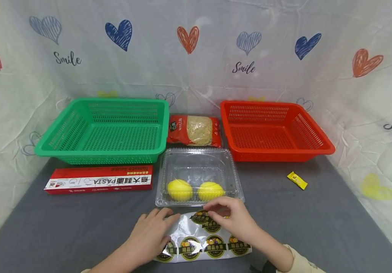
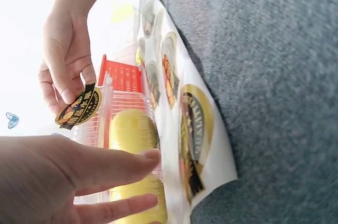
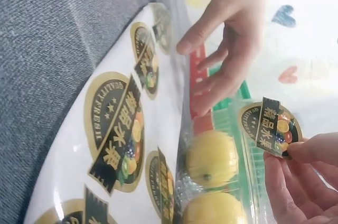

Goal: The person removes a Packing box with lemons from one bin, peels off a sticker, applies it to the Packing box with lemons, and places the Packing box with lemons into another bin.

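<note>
**Right hand (image 1: 235, 220) pinched a loose round sticker (image 1: 200, 217) above a label sheet (image 1: 186, 227)**

A person sat or stood at a grey-covered table (image 1: 107, 216), both bare hands in front. The right hand's thumb and fingertips were nearly closed together, nipping the edge of one black-and-gold sticker printed with Chinese characters and fruit. Both wrist views showed this sticker lifted clear of the sheet; from the head, it appeared over the sheet's far edge.

The left hand (image 1: 151, 235) had its fingers extended and spread, thumb apart, gripping nothing. It reached over the left end of the sheet; whether the fingertips pressed on it could not be told. The glossy white sheet lay nearest the person, slightly curled, with a row of four matching labels along its near side and another under the raised sticker.

Just beyond the sheet was a clear plastic container (image 1: 196, 159) with two rounded yellow items (image 1: 180, 190) side by side in its near half. Behind that lay a red noodle packet (image 1: 199, 131), between a green basket (image 1: 101, 153) on the left and a red basket (image 1: 281, 151) on the right. A red-and-white pasta box (image 1: 100, 180) lay in front of the green basket, and a small yellow packet (image 1: 297, 180) in front of the red one. A pale backdrop (image 1: 155, 72) carried hearts and the word "Smile".
</note>
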`<state>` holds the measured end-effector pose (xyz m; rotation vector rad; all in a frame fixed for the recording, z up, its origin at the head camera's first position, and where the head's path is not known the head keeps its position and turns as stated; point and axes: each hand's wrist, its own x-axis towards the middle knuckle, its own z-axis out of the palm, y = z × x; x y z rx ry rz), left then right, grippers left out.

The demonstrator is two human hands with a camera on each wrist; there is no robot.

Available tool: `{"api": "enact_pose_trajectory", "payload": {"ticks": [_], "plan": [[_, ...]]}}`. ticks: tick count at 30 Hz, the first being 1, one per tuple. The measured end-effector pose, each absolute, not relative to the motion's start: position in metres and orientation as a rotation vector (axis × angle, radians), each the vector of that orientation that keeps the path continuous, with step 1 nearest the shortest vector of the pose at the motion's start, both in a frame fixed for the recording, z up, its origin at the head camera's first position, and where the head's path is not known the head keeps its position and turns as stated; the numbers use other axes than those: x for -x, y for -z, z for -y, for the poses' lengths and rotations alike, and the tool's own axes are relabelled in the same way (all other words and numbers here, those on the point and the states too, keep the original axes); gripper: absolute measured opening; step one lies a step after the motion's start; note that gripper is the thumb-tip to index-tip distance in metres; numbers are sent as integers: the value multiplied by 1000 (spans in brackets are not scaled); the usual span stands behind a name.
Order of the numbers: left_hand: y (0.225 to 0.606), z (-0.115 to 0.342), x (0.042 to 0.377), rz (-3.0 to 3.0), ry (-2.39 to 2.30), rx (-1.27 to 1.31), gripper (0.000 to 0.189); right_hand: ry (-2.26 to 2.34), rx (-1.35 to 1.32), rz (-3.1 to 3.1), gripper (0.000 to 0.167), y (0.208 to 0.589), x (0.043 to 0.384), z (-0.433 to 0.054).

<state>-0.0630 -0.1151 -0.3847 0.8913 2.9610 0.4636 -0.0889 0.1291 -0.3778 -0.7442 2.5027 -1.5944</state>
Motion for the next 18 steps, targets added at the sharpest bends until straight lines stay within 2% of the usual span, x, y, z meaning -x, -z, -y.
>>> {"api": "enact_pose_trajectory", "payload": {"ticks": [10, 18], "plan": [[372, 105, 69, -2873, -918, -854, 23, 1662, 726, -2507, 18, 371, 93, -131], [364, 89, 76, -2722, -1425, -733, 18, 1646, 718, -2536, 17, 367, 94, -132]]}}
